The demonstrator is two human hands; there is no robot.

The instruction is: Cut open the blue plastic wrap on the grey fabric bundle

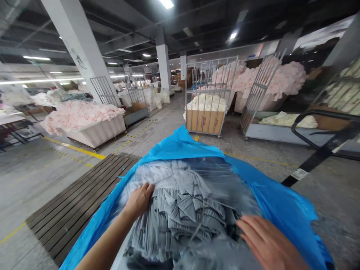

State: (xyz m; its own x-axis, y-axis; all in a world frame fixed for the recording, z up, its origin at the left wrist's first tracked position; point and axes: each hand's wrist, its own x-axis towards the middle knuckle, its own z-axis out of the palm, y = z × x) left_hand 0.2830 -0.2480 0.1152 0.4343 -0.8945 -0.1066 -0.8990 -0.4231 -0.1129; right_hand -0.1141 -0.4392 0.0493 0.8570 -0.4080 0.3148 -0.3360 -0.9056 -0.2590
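Observation:
A large blue plastic sack (185, 144) lies spread open in front of me. Inside it, bundles of grey folded fabric (180, 206) sit tied with a pale strip (200, 221). Clear plastic film (225, 180) covers the far part of the fabric and shows along its left side. My left hand (140, 198) is at the left edge of the bundle, its fingers curled over the film and fabric. On the right, my right hand (264, 236) reaches over darker cloth with its fingers stretched out, slightly blurred. Contact between its fingertips and the cloth is unclear.
A slatted wooden platform (84, 202) lies to the left. The black handle (315, 157) of a cart rises at right. Beyond stand a bin of pink fabric (95, 131), a cage trolley (208, 97) with cream fabric, and a low grey cart (275, 129).

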